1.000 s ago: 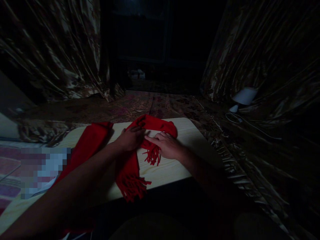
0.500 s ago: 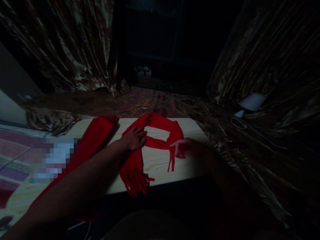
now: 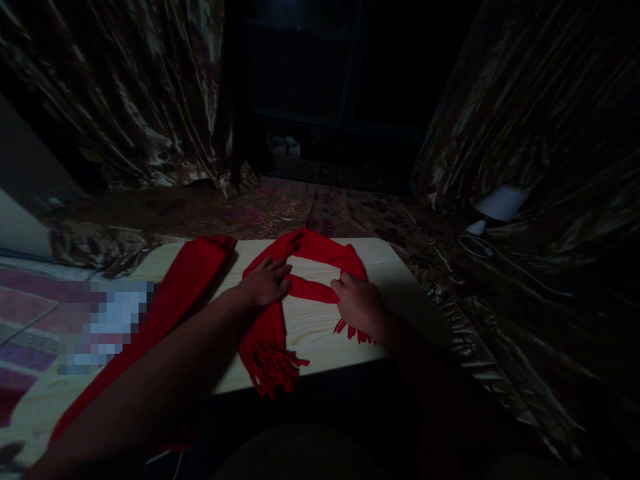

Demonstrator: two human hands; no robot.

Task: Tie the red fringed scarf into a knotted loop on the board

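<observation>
A red fringed scarf (image 3: 320, 245) lies on the pale wooden table (image 3: 310, 333), bent into a loop with bare wood showing inside it. Its left fringed end points toward me, near the table's front edge. My left hand (image 3: 267, 281) rests flat on the left side of the loop, fingers stretched out. At the loop's right corner my right hand (image 3: 363, 303) has its fingers closed on the scarf, and fringe hangs out below the palm. Another length of red cloth (image 3: 193, 273) runs along the left, partly behind my left forearm; whether it joins the scarf I cannot tell.
Right of the table stands a small white lamp (image 3: 501, 203) with a cable. A pixelated patch (image 3: 107, 327) covers something at the table's left, beside a striped cloth (image 3: 30, 320). Patterned curtains (image 3: 165, 100) hang behind. The room is dark.
My right hand has turned over and come slightly left, closing on the scarf's right corner; the fringe there now spreads below the palm. The left hand stays in place.
</observation>
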